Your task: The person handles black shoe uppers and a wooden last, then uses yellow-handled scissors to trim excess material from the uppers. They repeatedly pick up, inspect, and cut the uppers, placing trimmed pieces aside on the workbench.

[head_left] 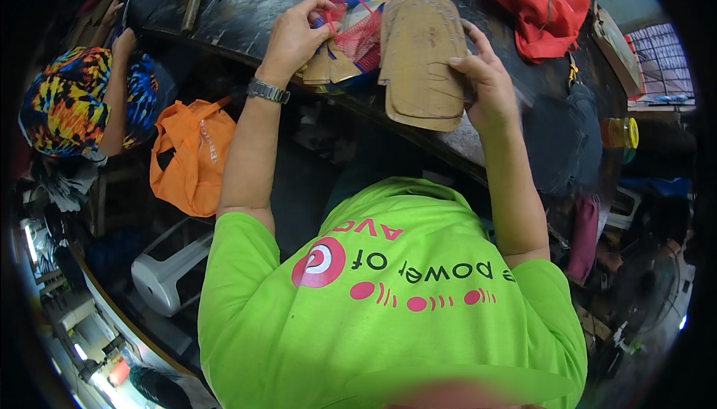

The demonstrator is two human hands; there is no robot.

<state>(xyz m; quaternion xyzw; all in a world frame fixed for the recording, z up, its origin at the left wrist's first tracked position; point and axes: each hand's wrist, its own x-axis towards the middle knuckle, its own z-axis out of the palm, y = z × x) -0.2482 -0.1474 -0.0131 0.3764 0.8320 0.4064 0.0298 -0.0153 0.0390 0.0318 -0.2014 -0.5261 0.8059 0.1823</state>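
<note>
My right hand (489,80) grips a stack of brown cardboard pieces (424,62) with rounded ends, thumb on the face and fingers behind. Marks and pen lines show on the top piece. Just left of the stack is a red mesh bag (361,41) with blue and yellow bands, lying at the table's edge. My left hand (293,39) is closed on the bag's red netting, pinching it between thumb and fingers. Smaller cardboard pieces (328,67) lie by the bag, below my left fingertips.
The dark worktable (246,24) runs across ahead of me. A red cloth bag (534,5) lies at its far right, with dark sheet pieces (556,140) nearer. At left hang an orange bag (196,156) and, beyond it, a co-worker in a patterned shirt (71,103). A grey stool (168,271) stands below.
</note>
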